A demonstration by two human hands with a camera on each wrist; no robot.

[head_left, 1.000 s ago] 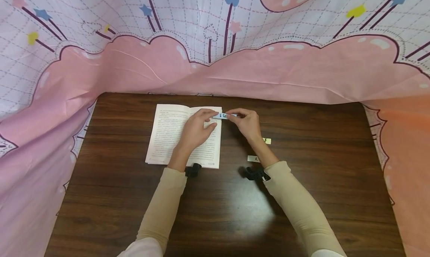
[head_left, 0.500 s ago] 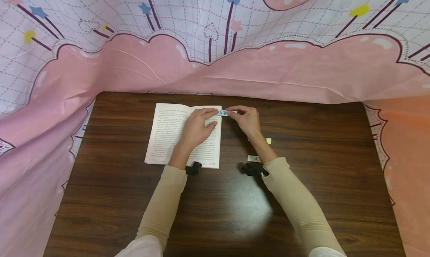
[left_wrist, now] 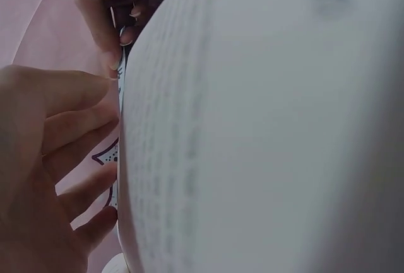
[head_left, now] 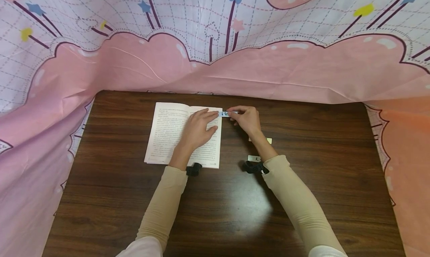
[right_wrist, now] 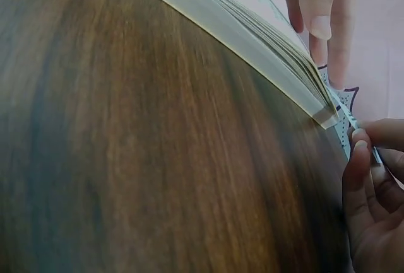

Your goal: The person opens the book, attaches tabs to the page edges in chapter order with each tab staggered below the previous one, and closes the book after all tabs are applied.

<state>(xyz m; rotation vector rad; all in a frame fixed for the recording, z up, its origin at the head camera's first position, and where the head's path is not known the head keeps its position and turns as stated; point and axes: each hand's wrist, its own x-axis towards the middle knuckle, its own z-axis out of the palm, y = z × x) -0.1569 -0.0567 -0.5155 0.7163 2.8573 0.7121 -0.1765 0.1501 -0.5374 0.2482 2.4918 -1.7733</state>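
In the head view an open book (head_left: 164,137) with printed pages lies on the dark wooden table. A blue paper tab (head_left: 224,114) with dark handwriting sticks out past the right page's upper edge. My left hand (head_left: 197,128) lies over that page, its fingers extended and the fingertips at the tab's left end. My right hand (head_left: 248,121) pinches the tab's outer end between thumb and index finger. From the right wrist view, the blue tab (right_wrist: 353,120) reaches from the corner of the book (right_wrist: 252,33) into the right fingertips. The tab's left end is hidden under the left fingers.
A pale strip (head_left: 253,158) with handwriting lies on the table (head_left: 319,175) near the right wrist. A yellow strip (head_left: 269,140) is partly covered by the right forearm. Patterned pink fabric (head_left: 285,70) hangs along the table's back and sides.
The left fingers have spread and straightened a little at the tab. The right hand keeps its pinch on the blue paper tab, with its lower fingers now showing beneath. The book stays in place.
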